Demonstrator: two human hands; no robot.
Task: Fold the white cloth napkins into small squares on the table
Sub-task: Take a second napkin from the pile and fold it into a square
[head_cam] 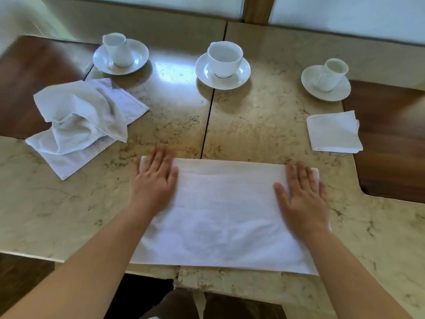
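A white cloth napkin [225, 215] lies flat as a wide rectangle on the marble table [253, 125], close to the near edge. My left hand [154, 178] rests palm down on its far left corner, fingers spread. My right hand [303, 196] presses flat on its right side, near the far right corner. Neither hand grips the cloth. A crumpled heap of white napkins [80, 120] sits at the left. One napkin folded into a small square [334, 133] lies at the right.
Three white cups on saucers stand along the far side: left [119, 54], middle [224, 63], right [327, 79]. Dark wooden surfaces [391, 139] flank the marble at both sides. A seam [208, 125] splits the tabletop down the middle.
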